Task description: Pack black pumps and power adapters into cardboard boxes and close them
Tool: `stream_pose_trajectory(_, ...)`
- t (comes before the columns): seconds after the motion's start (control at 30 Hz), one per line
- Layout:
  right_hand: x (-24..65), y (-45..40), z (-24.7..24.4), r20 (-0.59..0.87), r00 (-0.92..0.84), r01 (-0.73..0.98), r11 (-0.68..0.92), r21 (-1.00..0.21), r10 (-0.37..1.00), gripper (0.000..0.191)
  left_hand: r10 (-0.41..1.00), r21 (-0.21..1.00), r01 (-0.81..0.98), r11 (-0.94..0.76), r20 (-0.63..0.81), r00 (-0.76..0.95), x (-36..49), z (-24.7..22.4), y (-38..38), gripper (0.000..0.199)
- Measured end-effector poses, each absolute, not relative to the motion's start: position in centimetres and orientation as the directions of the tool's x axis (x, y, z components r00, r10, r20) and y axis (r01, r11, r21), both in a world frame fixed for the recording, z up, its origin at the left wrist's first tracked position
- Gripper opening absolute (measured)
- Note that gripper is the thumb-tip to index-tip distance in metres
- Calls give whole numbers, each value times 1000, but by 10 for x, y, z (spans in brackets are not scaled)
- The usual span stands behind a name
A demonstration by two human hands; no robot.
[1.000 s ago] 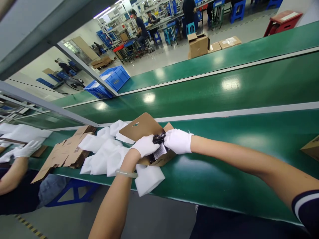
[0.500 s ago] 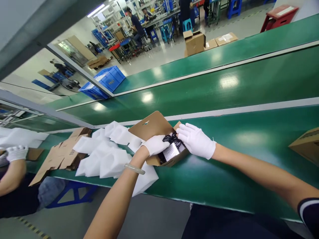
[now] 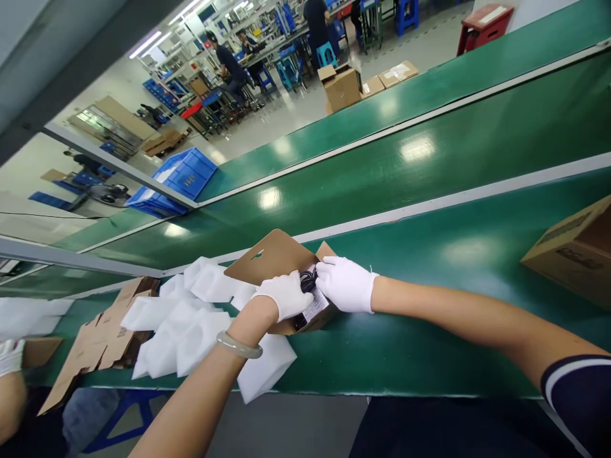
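An open brown cardboard box (image 3: 275,256) sits on the green bench, its slotted lid flap raised at the back. Inside lies a coiled black cable (image 3: 308,280) beside a part with a white printed label (image 3: 315,306). My left hand (image 3: 284,296), in a white glove, reaches in from the left with fingers and thumb closed about the cable. From the right my gloved right hand (image 3: 344,284) bends its fingers over the box edge onto the same cable; its fingertips are partly hidden. The bottom of the box is covered by its contents.
White foam pieces (image 3: 200,334) lie left of the box, with flattened cardboard boxes (image 3: 102,337) beyond. A co-worker's gloved hand (image 3: 10,357) shows at the far left. A closed carton (image 3: 577,251) stands right. A blue crate (image 3: 184,178) rests behind the bench divider.
My right hand has gone from flat with outstretched fingers to bent fingers over the cable. My left hand stays at the cable. The view has shifted, bringing more of the right carton into sight.
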State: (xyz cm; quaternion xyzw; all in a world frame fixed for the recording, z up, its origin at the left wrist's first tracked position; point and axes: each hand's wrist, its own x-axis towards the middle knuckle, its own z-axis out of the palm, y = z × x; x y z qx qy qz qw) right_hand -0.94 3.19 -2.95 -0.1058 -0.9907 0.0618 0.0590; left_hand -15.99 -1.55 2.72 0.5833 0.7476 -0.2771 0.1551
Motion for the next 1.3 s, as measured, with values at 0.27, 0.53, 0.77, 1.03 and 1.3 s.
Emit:
stream_pose_trajectory(0.27, -9, 29, -30, 164, -966, 176, 975, -133, 197, 20, 790, -210, 971, 114, -573, -217, -168, 16, -30, 63)
stream_pose_trajectory(0.53, -15, 44, -30, 317, -924, 124, 953, -278, 213, 20, 893, -415, 907, 65, -382, -239, -163, 3, -36, 65)
stream_pose_trajectory(0.77, -7, 67, -67, -91, -517, 216, 27, -976, 851, 43, 902, -417, 908, 26, -382, -201, -164, 2, -35, 79)
stream_pose_trajectory(1.03, -54, 43, -47, -258, -608, 496, 105, -862, 751, 104, 945, -304, 952, 34, -299, -129, -167, -2, -33, 75)
stream_pose_trajectory(1.3, -53, 45, -46, -284, -581, 582, 145, -800, 763, 100, 974, -290, 957, 12, -214, -77, -175, 10, -55, 65)
